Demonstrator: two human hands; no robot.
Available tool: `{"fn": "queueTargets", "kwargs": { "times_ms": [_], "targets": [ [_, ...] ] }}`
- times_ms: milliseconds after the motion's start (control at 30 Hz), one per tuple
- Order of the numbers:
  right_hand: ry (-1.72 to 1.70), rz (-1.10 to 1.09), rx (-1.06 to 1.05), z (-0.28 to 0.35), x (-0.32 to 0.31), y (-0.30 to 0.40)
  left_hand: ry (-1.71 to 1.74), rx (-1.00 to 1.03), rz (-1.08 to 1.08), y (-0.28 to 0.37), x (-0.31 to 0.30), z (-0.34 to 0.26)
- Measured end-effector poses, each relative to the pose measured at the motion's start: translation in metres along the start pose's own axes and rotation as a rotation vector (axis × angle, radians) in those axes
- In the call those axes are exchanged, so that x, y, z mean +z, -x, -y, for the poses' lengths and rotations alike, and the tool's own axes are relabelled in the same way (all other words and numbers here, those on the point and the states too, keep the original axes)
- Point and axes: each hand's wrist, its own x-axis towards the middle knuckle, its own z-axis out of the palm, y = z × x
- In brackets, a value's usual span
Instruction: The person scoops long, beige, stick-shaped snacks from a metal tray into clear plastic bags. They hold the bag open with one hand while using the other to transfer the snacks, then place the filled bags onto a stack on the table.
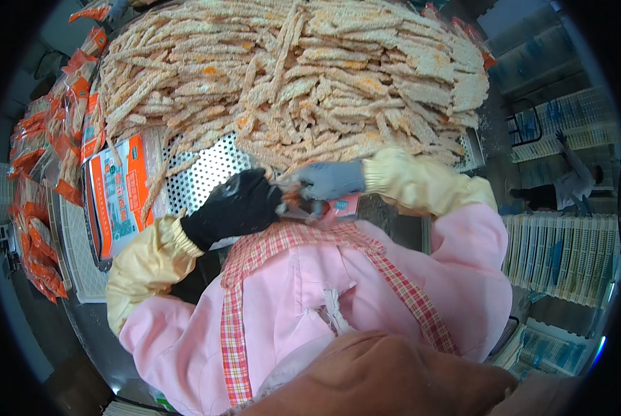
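Observation:
In the head view, my left hand (237, 208), in a black glove, and my right hand (333, 179), in a grey glove, meet close to my chest. Both grip a clear and orange-pink plastic bag (341, 208); its contents are blurred and partly hidden by the fingers. Beyond my hands, long crumb-coated food strips (289, 93) lie in a large heap on a perforated metal tray (206, 169). Flat printed orange-and-white bags (118, 192) are stacked left of the tray, with a strip lying across their edge.
Filled orange-and-clear bags (40, 234) are piled along the far left, beside a white plastic crate (84, 249). More packets lie past the heap at the upper right. Stacked pale trays (560, 255) stand at the right, where another person (570, 187) is some distance off.

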Motion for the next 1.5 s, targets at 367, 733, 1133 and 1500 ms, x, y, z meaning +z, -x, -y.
{"fn": "queueTargets", "kwargs": {
  "times_ms": [367, 733, 1133, 1500],
  "targets": [
    [0.812, -0.445, 0.798, -0.112, -0.173, 0.033, 0.218, -0.185, 0.112, -0.045, -0.012, 0.023],
    [0.256, -1.110, 0.425, -0.113, -0.083, 0.020, 0.150, -0.108, 0.098, -0.058, -0.015, 0.044],
    [-0.974, -1.022, -0.615, 0.032, -0.077, 0.059, 0.156, -0.126, 0.199, -0.049, -0.015, 0.045],
    [-0.152, -0.326, 0.173, 0.018, 0.006, 0.015, 0.052, -0.190, 0.186, -0.005, -0.003, 0.030]
  ]
}}
